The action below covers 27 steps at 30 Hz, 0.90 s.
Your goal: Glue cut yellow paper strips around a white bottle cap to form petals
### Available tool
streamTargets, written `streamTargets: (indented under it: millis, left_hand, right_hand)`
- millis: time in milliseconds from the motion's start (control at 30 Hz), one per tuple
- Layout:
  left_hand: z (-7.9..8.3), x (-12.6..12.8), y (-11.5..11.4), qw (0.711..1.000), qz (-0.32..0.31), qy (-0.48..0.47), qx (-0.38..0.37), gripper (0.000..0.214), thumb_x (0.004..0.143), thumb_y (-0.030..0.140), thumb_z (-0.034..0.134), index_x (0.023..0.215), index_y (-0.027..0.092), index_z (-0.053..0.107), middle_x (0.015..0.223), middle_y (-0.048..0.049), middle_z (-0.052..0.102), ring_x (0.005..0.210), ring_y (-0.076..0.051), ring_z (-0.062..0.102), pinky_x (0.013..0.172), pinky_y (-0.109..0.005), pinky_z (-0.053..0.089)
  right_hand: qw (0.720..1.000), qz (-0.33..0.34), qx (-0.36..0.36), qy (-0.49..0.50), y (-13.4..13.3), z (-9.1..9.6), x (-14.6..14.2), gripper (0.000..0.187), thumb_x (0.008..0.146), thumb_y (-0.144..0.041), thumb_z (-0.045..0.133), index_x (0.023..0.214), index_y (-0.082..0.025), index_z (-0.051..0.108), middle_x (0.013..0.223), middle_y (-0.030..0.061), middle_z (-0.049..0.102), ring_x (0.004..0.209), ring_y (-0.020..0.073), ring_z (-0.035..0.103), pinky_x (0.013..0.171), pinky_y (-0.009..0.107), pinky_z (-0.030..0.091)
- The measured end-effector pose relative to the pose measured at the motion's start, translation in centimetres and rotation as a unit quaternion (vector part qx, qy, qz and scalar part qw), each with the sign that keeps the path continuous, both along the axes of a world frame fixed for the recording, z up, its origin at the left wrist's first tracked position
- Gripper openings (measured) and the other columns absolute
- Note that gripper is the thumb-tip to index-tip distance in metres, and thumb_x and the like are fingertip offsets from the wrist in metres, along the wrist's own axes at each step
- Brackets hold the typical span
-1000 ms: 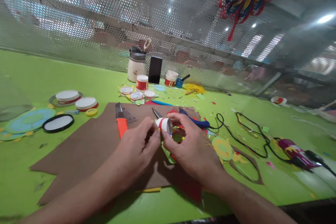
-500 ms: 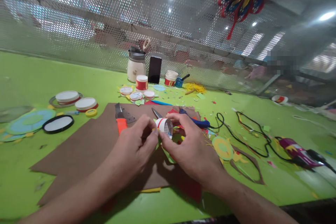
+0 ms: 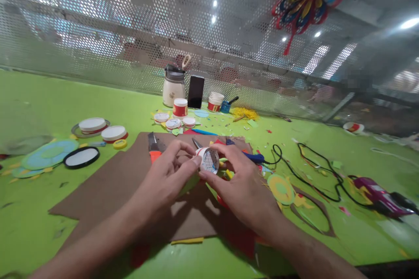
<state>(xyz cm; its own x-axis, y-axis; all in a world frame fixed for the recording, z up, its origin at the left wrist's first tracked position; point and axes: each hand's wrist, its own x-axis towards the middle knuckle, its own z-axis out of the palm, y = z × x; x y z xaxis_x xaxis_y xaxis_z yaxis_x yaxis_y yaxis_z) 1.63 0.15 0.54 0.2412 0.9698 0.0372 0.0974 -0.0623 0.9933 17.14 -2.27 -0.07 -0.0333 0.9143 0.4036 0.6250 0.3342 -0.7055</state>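
Observation:
A small round white paper cup-like piece [image 3: 209, 161] with a red band is tilted, its gridded, blue-marked inside facing me. My right hand [image 3: 244, 178] grips its right side between thumb and fingers. From the left, my left hand [image 3: 173, 172] presses thumb and fingertips against its rim; part of that grip is hidden. Both hands are above brown sheets [image 3: 111, 183]. An orange-handled utility knife [image 3: 155, 150] lies beside my left hand. Behind the cup, a pointed metal tip [image 3: 197, 143] shows, and a blue-handled tool [image 3: 253, 157] with a black cord lies partly behind my right hand.
White lids [image 3: 114, 133] and a black-rimmed disc [image 3: 81, 157] lie at left. A jug [image 3: 173, 87], a phone [image 3: 196, 92] and red-and-white tubs [image 3: 180, 108] stand behind. Yellow-green paper rings [image 3: 280, 189], a black cord [image 3: 317, 176] and a purple device [image 3: 376, 195] are at right.
The cup-like piece has turned so more of its inside faces me. My left fingers have shifted from a tight pinch to its rim. The view has moved slightly.

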Motion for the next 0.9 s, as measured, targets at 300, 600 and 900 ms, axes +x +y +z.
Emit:
streamTargets:
  millis: [300,600,900]
  left_hand:
    - [-0.4,-0.2,1.5,0.973,-0.026,-0.118,-0.198,0.044,0.067,0.023,0.076,0.106,0.017,0.057,0.079,-0.0051,0.072,0.071,-0.020,0.068,0.065,-0.031,0.055]
    - [-0.5,-0.7,1.6,0.941,-0.040,-0.200,-0.269,0.020,0.076,0.021,0.069,0.095,0.013,0.071,0.105,-0.0152,0.071,0.099,-0.025,0.067,0.077,-0.027,0.059]
    - [-0.4,-0.9,2.0,0.941,-0.020,-0.226,-0.253,0.021,0.075,0.016,0.069,0.095,0.012,0.073,0.098,-0.0148,0.073,0.096,-0.025,0.068,0.079,-0.031,0.060]
  right_hand:
    - [0.999,0.011,-0.045,0.018,0.9,-0.1,0.2,0.041,0.076,-0.034,0.072,0.112,-0.018,0.062,0.110,0.0082,0.066,0.099,0.0219,0.062,0.086,0.037,0.051]
    - [0.994,0.048,0.005,0.098,1.8,-1.2,1.6,0.019,0.086,-0.030,0.061,0.098,-0.016,0.066,0.097,0.0062,0.065,0.085,0.0162,0.063,0.075,0.031,0.055]
    - [0.989,0.041,0.142,0.013,0.9,-1.0,1.4,0.012,0.086,-0.015,0.059,0.097,-0.016,0.064,0.099,0.0058,0.064,0.096,0.0174,0.058,0.087,0.034,0.048]
